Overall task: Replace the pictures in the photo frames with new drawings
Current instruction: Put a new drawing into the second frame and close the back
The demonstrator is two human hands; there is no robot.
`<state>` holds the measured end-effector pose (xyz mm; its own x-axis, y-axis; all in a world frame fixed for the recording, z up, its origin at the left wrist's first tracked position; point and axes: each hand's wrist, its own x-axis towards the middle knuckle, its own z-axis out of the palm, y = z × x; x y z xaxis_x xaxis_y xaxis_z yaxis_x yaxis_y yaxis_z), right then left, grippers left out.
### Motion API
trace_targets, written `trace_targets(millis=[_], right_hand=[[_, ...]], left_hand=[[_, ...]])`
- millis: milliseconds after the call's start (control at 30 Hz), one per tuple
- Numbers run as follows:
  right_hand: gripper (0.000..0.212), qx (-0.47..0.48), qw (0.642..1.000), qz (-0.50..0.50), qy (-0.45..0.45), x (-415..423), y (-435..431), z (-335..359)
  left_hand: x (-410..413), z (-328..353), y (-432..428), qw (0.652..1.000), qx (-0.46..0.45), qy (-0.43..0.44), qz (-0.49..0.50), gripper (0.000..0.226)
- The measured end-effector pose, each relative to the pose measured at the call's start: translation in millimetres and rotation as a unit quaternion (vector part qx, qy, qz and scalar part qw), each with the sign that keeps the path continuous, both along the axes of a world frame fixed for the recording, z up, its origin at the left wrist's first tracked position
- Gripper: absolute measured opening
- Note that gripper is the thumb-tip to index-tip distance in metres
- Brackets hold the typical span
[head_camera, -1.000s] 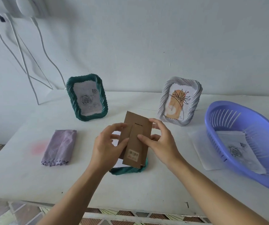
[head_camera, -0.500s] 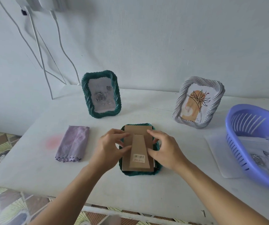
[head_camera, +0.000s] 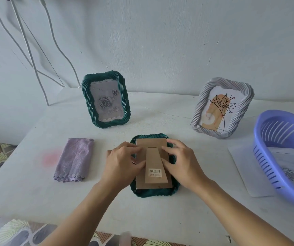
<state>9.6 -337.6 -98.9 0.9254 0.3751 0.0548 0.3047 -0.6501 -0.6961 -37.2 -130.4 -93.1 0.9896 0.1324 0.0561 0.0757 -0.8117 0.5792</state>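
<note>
White table (head_camera: 160,212), near its front edge: green frame (head_camera: 153,194) face-down, cardboard backing (head_camera: 152,145) seated on top. Left hand (head_camera: 121,164) and right hand (head_camera: 183,166) press it, fingers lightly bent. Purple cloth (head_camera: 75,158) well left, basket (head_camera: 264,163) at right edge.

The cardboard backing (head_camera: 151,145), held up and tilted above the table a second ago, now lies flat in the back of the face-down green frame (head_camera: 153,193), while the left hand (head_camera: 123,164) and right hand (head_camera: 183,164) press on its two sides instead of lifting it.
</note>
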Motion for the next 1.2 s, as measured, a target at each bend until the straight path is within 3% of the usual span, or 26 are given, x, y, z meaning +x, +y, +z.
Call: trace_targets(millis=[333,500,1200], right_hand=[[0.045,-0.043,0.999,0.014,-0.021,-1,0,-4],[0.042,-0.058,0.997,0.015,-0.04,-3,1,-2],[0.039,-0.045,0.998,0.006,-0.05,0,5,-2]], left_hand=[[-8,-2,-1,0.998,0.053,0.014,0.021,0.027],[-12,-5,3,0.997,0.068,0.024,0.007,0.039],[-13,-5,-1,0.996,0.086,0.034,0.002,0.044]])
